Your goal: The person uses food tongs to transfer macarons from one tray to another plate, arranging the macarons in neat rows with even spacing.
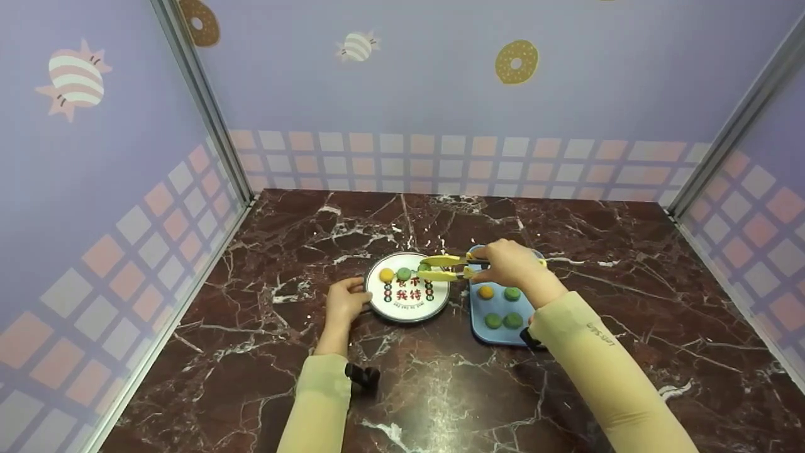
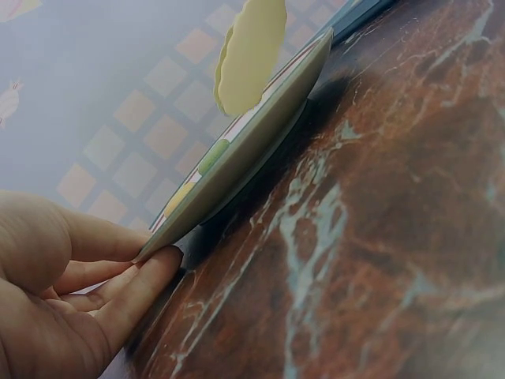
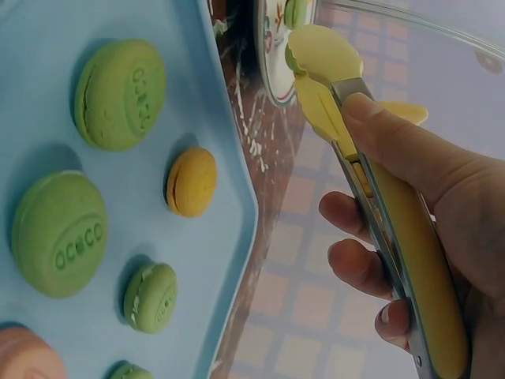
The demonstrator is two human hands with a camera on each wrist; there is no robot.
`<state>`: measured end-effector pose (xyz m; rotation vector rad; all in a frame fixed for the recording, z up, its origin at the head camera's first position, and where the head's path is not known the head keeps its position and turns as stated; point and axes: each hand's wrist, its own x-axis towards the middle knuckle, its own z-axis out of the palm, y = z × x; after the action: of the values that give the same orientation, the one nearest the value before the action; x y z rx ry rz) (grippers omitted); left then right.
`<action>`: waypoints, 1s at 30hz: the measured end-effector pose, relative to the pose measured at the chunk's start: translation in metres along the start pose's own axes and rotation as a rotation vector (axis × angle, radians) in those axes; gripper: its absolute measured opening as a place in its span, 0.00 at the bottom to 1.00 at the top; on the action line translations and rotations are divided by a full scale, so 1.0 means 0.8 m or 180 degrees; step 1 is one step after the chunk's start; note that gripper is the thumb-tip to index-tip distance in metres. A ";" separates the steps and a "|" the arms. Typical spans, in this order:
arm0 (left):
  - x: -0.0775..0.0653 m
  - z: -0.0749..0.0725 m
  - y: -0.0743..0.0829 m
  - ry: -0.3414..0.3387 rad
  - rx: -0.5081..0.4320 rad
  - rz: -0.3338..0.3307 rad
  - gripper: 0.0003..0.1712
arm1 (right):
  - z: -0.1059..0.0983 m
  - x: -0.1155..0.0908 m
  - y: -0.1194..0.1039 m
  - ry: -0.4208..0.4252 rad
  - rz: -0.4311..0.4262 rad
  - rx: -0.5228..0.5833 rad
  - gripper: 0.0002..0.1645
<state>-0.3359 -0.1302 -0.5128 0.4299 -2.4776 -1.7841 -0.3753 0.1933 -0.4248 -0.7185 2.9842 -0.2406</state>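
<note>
Purple walls (image 1: 427,94) printed with doughnuts (image 1: 516,62) and sweets (image 1: 76,78) are enclosing a dark red marbled surface (image 1: 415,390), where a person in pale yellow sleeves (image 1: 316,409) is working with both hands. The left hand (image 1: 344,305) is pinching the rim of a round white plate (image 1: 443,293); the left wrist view is showing what the head view is hiding, the thumb lying over the rim and fingers reaching underneath. A yellow macaron (image 1: 386,275) and a green macaron (image 1: 404,274) are sitting on the plate. The right hand (image 1: 514,262) is gripping yellow-tipped tongs (image 1: 442,275), its thumb and curled fingers pressing from opposite sides. From the head view, the tongs are reaching over the plate's far right part, their long axis running roughly left to right and their tips pointing left. Another green macaron (image 1: 425,268) is showing between the tips; whether it is touching the plate cannot be told. Beside the plate, a blue tray (image 1: 478,309) is holding more macarons (image 1: 512,294), and only the right wrist view is revealing lettering (image 3: 80,246) stamped on the green ones.
</note>
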 end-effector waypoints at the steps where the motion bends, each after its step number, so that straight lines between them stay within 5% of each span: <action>1: 0.000 0.000 0.000 0.0000 -0.0007 0.0001 0.26 | 0.001 0.001 -0.001 0.0000 -0.0007 -0.0008 0.34; 30: 0.000 0.001 0.000 -0.0020 -0.0226 0.0000 0.26 | 0.013 0.010 -0.002 0.0019 -0.0079 0.0082 0.33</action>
<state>-0.3363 -0.1292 -0.5135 0.4201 -2.4095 -1.8694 -0.3806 0.1869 -0.4346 -0.7540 2.9736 -0.2826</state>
